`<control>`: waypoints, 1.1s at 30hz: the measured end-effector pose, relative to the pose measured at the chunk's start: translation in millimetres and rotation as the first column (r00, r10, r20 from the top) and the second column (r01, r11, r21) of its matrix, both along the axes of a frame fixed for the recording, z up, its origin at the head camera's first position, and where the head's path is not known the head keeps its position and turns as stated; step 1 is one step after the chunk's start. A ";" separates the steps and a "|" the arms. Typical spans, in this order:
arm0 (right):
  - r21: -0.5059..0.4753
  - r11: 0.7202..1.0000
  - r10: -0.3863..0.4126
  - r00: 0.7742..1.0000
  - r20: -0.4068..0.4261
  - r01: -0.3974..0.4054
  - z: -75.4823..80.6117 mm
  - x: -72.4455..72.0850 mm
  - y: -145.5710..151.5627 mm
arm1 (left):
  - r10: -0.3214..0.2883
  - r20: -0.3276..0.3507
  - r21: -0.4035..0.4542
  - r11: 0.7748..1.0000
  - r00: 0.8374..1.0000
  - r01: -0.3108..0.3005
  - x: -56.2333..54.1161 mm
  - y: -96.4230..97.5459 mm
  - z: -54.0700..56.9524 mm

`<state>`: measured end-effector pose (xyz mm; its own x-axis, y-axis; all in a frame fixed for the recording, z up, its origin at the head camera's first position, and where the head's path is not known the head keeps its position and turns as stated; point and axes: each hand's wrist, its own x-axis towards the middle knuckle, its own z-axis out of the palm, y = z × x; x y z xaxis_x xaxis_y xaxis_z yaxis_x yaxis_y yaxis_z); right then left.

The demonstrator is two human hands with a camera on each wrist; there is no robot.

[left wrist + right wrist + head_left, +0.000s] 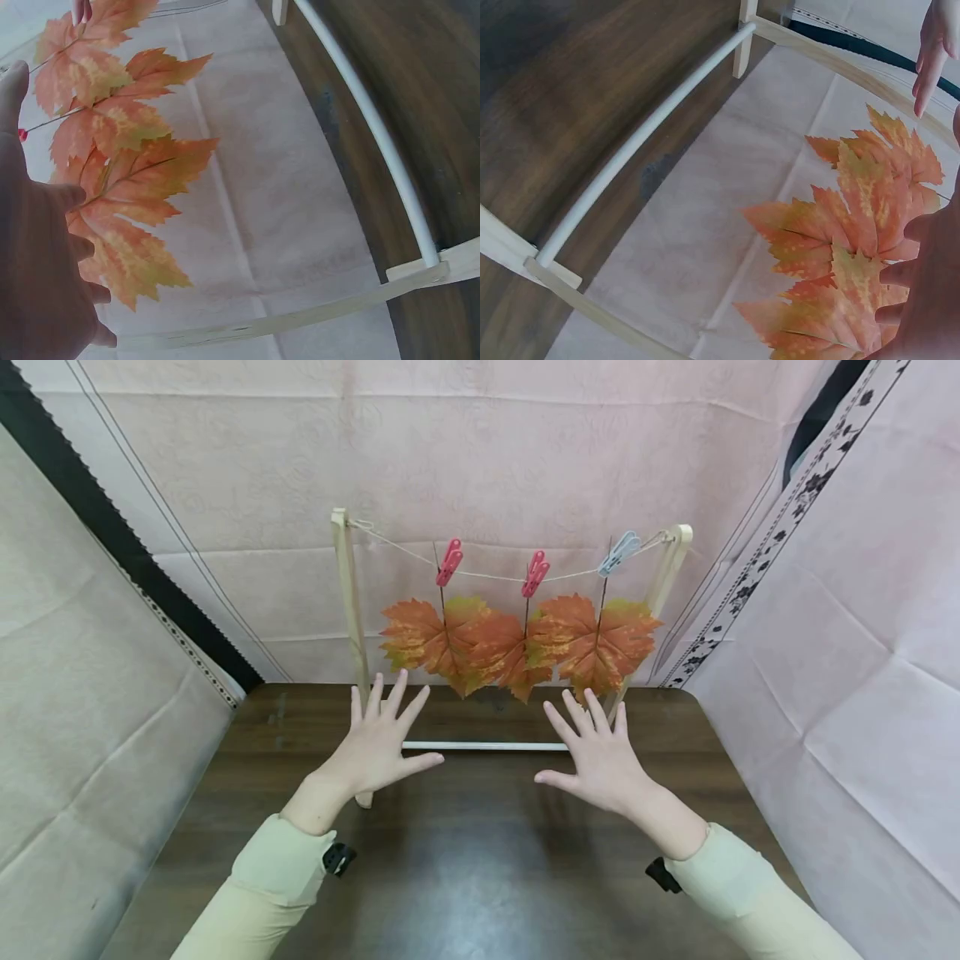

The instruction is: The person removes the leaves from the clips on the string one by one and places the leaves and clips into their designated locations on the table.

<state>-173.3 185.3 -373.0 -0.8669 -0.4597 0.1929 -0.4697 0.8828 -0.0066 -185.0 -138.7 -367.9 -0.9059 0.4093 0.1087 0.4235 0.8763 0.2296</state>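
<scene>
Three orange maple leaves hang in a row: a left leaf [423, 639], a middle leaf [510, 656] and a right leaf [581, 639], their edges overlapping. A pink clothespin [450, 562], another pink clothespin [536, 574] and a light blue clothespin [620, 553] clip their stems to a white string [487, 577]. Fingers spread and holding nothing, my left hand [378, 747] is in front of the rack's left post [348, 585]. My right hand [603, 764], likewise spread and holding nothing, is below the right leaf. Both wrist views show the leaves beyond the fingers.
The string runs between the left post and a right wooden post [672, 568]. A white rod [483, 746] joins the posts low down, above the dark wooden table [465, 860]. Pale cloth [525, 460] hangs behind and at both sides.
</scene>
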 end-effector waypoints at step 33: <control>-0.225 0.970 0.079 0.994 -0.074 -0.094 108.9 -24.9 -20.4 | 0.097 0.041 0.344 0.933 0.994 -0.105 -70.3 12.1 63.0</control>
<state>-198.2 164.9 -264.1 -0.8081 -0.4701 0.3548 -0.5503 0.8174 -0.1704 -255.3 -126.5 -304.9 -0.9445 0.2565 0.2055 0.3278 0.7794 0.5339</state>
